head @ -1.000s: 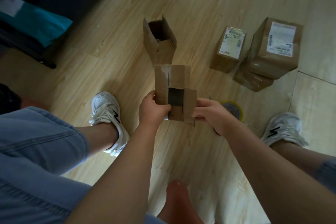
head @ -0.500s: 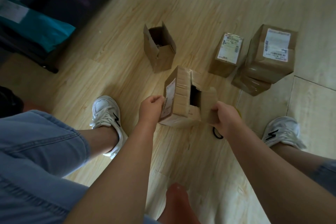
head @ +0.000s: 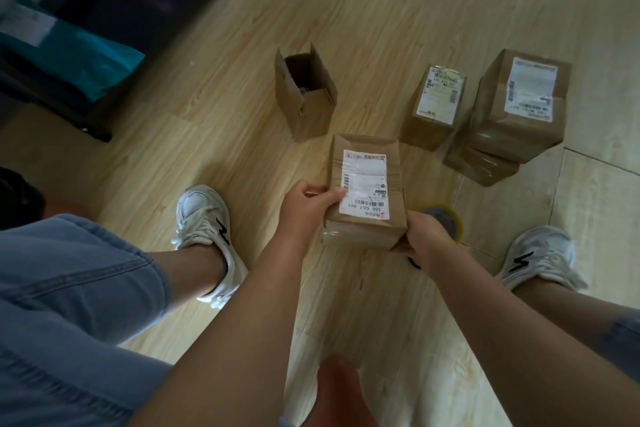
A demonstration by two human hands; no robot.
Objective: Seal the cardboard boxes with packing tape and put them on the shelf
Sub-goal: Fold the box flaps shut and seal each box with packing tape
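Judging by the floor (head: 381, 10), you're partway through. Three taped boxes (head: 523, 104) sit at the right, two of them stacked, and none is on a shelf yet. An open box (head: 306, 97) stands beyond your hands, flaps up, unsealed. The held box (head: 363, 184) lies label-up between your hands. Your left hand (head: 304, 204) grips its left edge, thumb on top, and your right hand (head: 426, 239) grasps its near right corner. The tape roll (head: 446, 218) lies just behind that hand.
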